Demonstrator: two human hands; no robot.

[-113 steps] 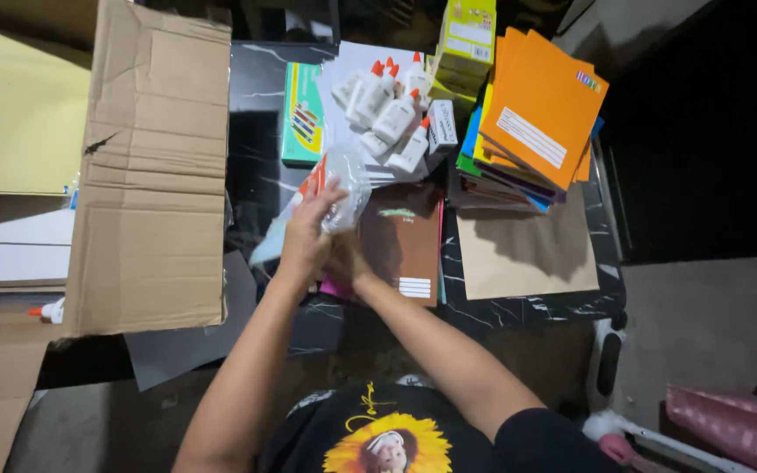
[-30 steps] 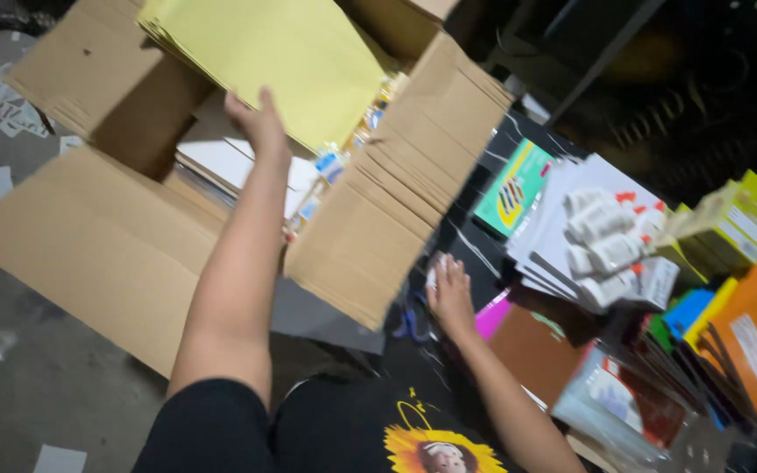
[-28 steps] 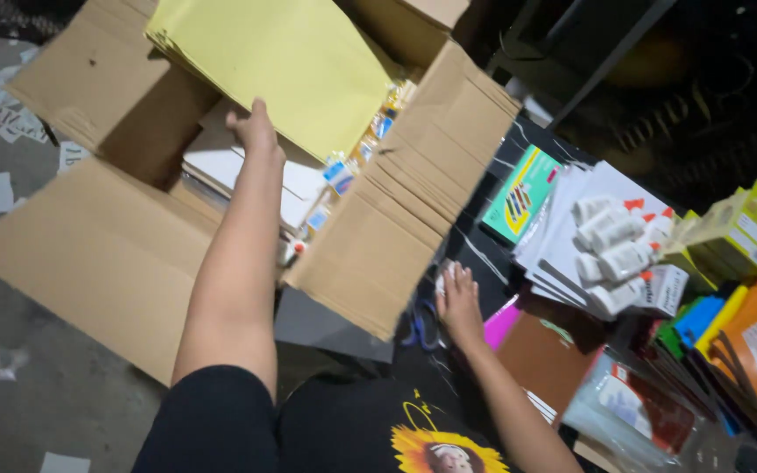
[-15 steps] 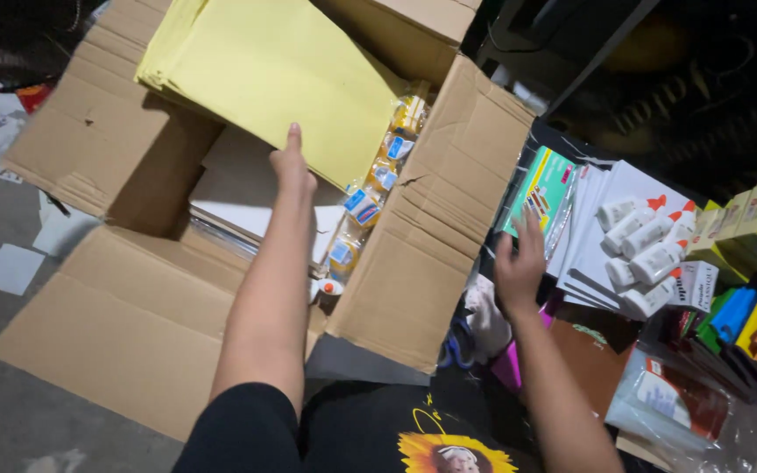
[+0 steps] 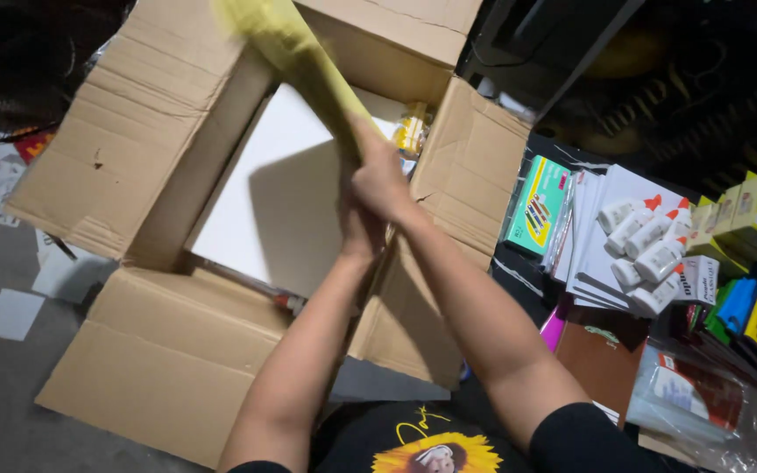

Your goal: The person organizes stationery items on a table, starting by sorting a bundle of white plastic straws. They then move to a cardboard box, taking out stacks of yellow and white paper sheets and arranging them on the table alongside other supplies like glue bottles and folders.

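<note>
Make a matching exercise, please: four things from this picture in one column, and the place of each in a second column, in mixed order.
Things:
1. yellow paper stack
2. white sheet
3. white glue bottles
4. green flat box

Places:
a. lying inside the open cardboard box
b. gripped in both hands
c. just right of the cardboard box
d. on the white folders

Pairs: 1-b, 2-a, 3-d, 4-c

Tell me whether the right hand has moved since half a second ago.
Yes. The right hand left the stationery table and now grips the yellow paper stack over the cardboard box, beside the left hand.
</note>
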